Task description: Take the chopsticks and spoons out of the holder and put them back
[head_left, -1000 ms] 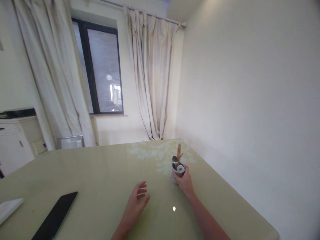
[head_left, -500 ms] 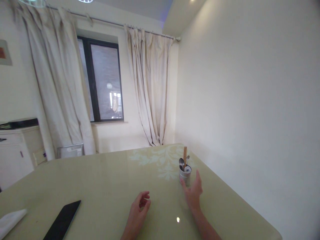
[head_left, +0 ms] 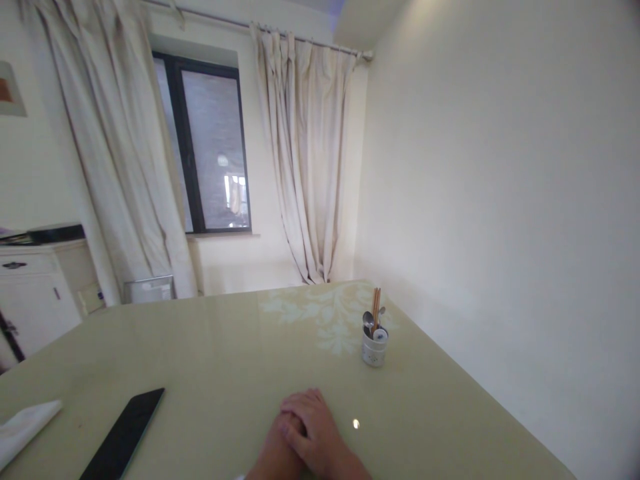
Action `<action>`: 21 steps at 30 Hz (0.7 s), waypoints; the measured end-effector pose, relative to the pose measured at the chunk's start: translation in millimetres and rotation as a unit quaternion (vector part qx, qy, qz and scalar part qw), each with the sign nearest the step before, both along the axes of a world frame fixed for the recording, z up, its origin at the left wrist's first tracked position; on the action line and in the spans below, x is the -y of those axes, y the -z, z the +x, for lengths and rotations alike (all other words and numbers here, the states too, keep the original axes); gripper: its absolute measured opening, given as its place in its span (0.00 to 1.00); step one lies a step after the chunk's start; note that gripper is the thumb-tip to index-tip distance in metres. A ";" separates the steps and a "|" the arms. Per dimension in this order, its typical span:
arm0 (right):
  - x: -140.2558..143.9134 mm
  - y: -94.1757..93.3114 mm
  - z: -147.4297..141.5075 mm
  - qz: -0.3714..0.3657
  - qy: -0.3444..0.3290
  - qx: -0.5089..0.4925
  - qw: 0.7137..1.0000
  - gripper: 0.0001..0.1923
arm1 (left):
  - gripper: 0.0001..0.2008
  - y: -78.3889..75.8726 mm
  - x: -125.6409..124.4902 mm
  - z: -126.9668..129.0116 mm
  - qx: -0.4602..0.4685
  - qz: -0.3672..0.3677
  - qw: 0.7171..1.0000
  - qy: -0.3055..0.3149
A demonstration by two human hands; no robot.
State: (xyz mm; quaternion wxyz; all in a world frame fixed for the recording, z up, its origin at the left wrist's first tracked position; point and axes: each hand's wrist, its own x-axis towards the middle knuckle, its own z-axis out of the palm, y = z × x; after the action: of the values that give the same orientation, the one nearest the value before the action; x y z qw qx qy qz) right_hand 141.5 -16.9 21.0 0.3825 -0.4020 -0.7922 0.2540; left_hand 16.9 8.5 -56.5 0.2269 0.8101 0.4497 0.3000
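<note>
White cylindrical cup (head_left: 374, 353), wooden chopsticks (head_left: 376, 308), right fingers (head_left: 304, 401) clasping left hand (head_left: 279, 441), left fingers unclear

Over the near middle of the table (head_left: 215, 360), the left hand (head_left: 277, 443) is partly covered by the right hand (head_left: 314, 427). Farther off, to the right, a cup (head_left: 373, 353) is placed, with chopsticks (head_left: 377, 308) and a spoon (head_left: 368, 319) stood in it. A slab (head_left: 123, 437) is set near left. Beyond, a window (head_left: 215, 147) is flanked by curtains (head_left: 317, 153).
</note>
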 end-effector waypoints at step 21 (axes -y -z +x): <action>3.9 5.0 8.4 0.002 -0.010 -0.048 0.999 0.16 | 0.30 -23.1 6.0 -3.7 -0.048 -0.010 0.999 0.015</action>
State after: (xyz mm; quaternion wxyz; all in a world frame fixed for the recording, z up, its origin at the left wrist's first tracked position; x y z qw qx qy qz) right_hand 149.9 -20.9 15.9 0.4181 -0.3807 -0.7775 0.2751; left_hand 13.3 2.5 -33.4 0.2178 0.8279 0.4509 0.2526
